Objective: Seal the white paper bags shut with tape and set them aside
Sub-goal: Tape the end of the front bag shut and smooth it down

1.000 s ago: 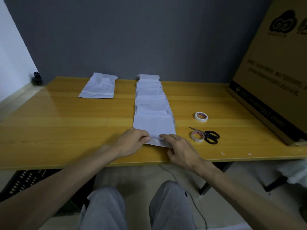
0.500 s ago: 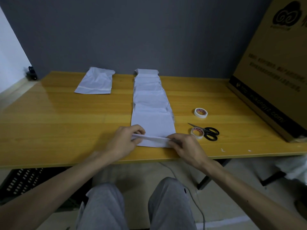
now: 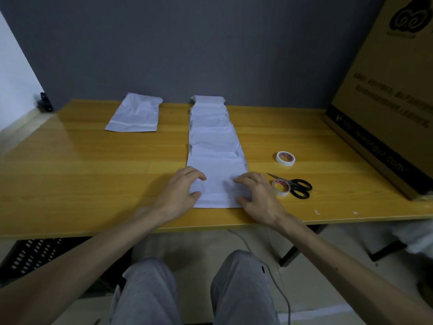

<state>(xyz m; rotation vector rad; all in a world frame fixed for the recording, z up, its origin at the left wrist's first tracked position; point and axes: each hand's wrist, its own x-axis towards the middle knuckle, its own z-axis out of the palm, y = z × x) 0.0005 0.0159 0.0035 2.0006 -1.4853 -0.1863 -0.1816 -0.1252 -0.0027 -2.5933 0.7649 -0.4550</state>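
Head view, looking down: my fingers (image 3: 199, 175) on both sides are spread and lightly curved, tips pressing on paper and clamped on nothing. My left hand (image 3: 180, 193) sits on the left edge of the nearest white bag (image 3: 218, 181) and my right hand (image 3: 257, 195) on its right edge, both just below the centre of the frame. Between them, along the bag's near end, a folded strip (image 3: 215, 201) lies flat. Its long axis runs left to right across the frame, from one thumb to the other, parallel to the near edge of the table (image 3: 93, 172). I see no tape on it, so I judge the mouth folded over but not yet sealed.

Outward from there, what matters lies to the right. The nearer tape roll (image 3: 281, 187) is just beside my right hand, close to its knuckles, and seems to lie over the blades of the black scissors (image 3: 297, 187), whose handles point right. A second tape roll (image 3: 285, 158) sits a little higher in the frame, apart from both. My right hand is plainly the nearer to all three; my left would have to cross the bag. So I would hold the fold down with the left and send the right sideways for the roll.

Above my hands the row of remaining bags (image 3: 210, 127) runs overlapping up the middle of the frame to the table's far edge. A lone bag (image 3: 134, 113) lies apart at upper left, a pale band across its near end, probably tape.
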